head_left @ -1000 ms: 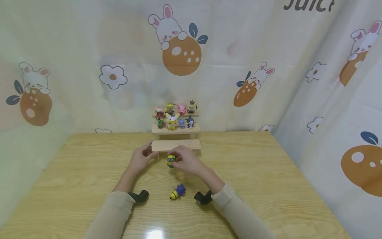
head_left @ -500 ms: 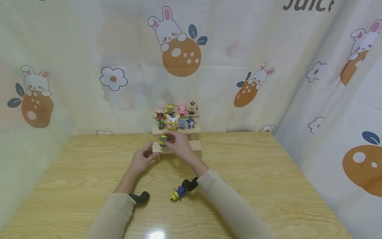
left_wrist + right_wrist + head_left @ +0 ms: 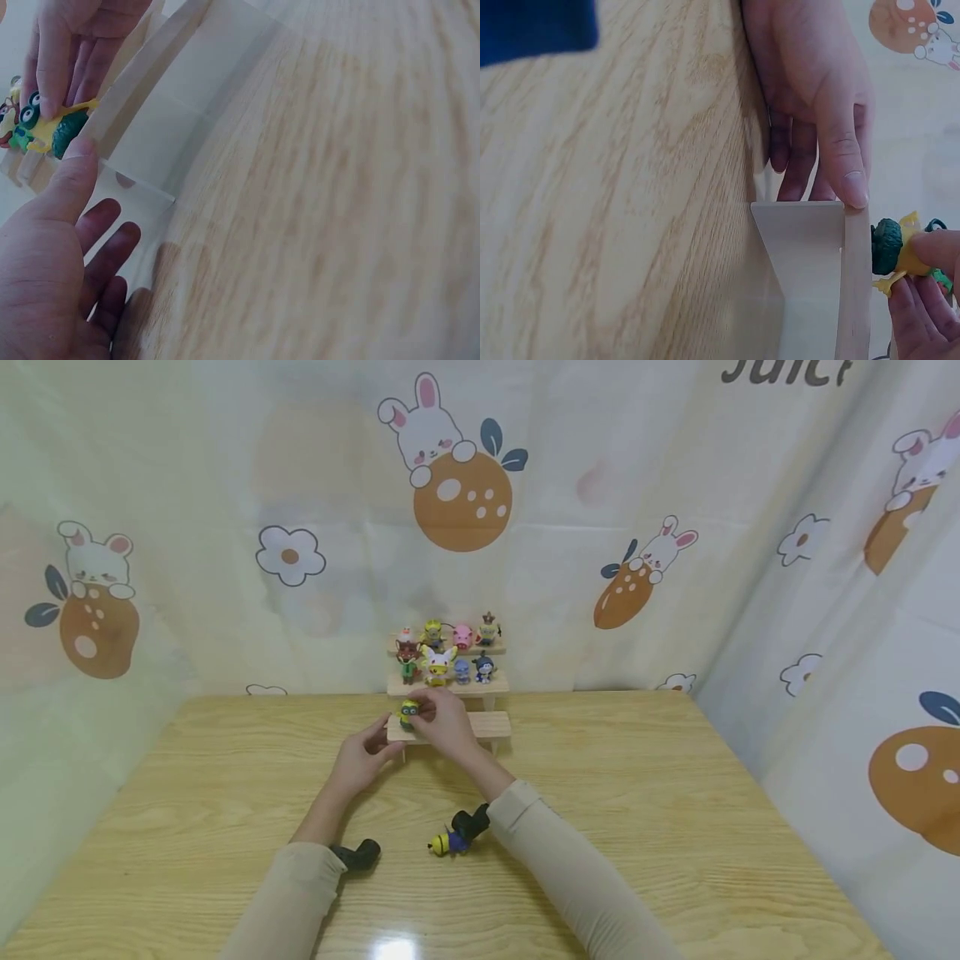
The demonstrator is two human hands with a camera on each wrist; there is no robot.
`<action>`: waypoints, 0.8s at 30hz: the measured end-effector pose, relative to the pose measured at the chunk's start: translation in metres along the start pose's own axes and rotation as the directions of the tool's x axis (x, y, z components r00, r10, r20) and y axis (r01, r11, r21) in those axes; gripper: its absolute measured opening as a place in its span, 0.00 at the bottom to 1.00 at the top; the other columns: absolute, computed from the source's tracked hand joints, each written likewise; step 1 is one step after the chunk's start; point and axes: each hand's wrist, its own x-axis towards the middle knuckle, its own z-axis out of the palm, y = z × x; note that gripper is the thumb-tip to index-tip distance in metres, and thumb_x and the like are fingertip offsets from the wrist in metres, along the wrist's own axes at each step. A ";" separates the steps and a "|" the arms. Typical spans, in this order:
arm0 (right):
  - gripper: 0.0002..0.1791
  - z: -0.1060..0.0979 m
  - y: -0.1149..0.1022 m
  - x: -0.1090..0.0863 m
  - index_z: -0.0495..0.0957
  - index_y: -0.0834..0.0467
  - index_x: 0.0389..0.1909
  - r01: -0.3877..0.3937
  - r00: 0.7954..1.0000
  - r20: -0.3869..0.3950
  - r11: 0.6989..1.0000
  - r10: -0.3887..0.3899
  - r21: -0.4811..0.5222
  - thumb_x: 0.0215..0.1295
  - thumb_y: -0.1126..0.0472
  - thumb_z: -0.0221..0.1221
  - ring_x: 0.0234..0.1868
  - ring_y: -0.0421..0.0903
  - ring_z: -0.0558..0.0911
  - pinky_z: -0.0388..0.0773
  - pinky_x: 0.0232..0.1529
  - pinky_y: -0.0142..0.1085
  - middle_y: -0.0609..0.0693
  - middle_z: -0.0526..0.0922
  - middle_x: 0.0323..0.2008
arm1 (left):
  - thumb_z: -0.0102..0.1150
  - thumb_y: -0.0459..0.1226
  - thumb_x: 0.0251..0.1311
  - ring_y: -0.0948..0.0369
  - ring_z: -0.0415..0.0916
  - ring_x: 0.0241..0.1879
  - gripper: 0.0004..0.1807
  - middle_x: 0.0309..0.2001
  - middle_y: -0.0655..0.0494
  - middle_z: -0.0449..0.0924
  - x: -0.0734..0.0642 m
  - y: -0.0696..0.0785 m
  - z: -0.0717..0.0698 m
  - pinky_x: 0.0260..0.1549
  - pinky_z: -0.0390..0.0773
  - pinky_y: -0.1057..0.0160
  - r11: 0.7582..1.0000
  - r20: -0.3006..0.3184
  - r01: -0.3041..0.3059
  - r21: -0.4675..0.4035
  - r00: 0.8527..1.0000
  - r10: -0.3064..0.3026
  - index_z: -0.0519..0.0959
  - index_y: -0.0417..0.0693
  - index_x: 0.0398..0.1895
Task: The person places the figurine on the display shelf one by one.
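Observation:
My right hand (image 3: pixel 447 724) pinches a yellow and green minion figurine (image 3: pixel 408 716) with goggle eyes. The figurine is upright at the left part of the lowest wooden shelf (image 3: pixel 491 724) of a tiered display stand, its dark green base right at the board in the right wrist view. At the shelf's left end is my left hand (image 3: pixel 361 762). Its thumb (image 3: pixel 853 187) presses the board's end, and its other fingers reach the side panel (image 3: pixel 799 217) below. A yellow and purple-blue figurine (image 3: pixel 447 842) lies on the table beneath my right wrist.
Several figurines stand on the two upper shelves, among them a fox (image 3: pixel 407 662), a white-hooded yellow figure (image 3: pixel 437 665) and a pink pig (image 3: pixel 462 636). Black wrist-worn devices (image 3: pixel 363 855) jut from both sleeves. A patterned curtain (image 3: pixel 300 635) hangs behind the wooden table (image 3: pixel 637 793).
My right hand has carried the minion figurine from in front of the stand up and leftward onto the lowest shelf. My left hand has stayed at the shelf's end.

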 end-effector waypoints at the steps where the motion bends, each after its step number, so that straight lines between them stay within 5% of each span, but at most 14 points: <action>1: 0.18 0.000 0.000 0.000 0.77 0.58 0.51 -0.003 1.000 -0.002 1.000 0.003 -0.006 0.59 0.67 0.64 0.44 0.45 0.83 0.79 0.42 0.25 0.53 0.79 0.48 | 0.63 0.47 0.59 0.51 0.80 0.48 0.38 0.51 0.44 0.81 0.000 0.000 0.000 0.48 0.79 0.53 1.000 0.000 -0.002 0.000 1.000 0.002 0.62 0.44 0.70; 24: 0.21 -0.001 -0.008 -0.001 0.74 0.54 0.48 -0.122 0.992 -0.050 0.971 0.114 -0.207 0.56 0.53 0.68 0.37 0.40 0.81 0.79 0.38 0.31 0.46 0.83 0.40 | 0.62 0.48 0.58 0.52 0.80 0.47 0.38 0.50 0.45 0.82 0.001 -0.002 0.000 0.49 0.78 0.52 1.000 0.003 0.006 0.017 1.000 -0.006 0.62 0.48 0.70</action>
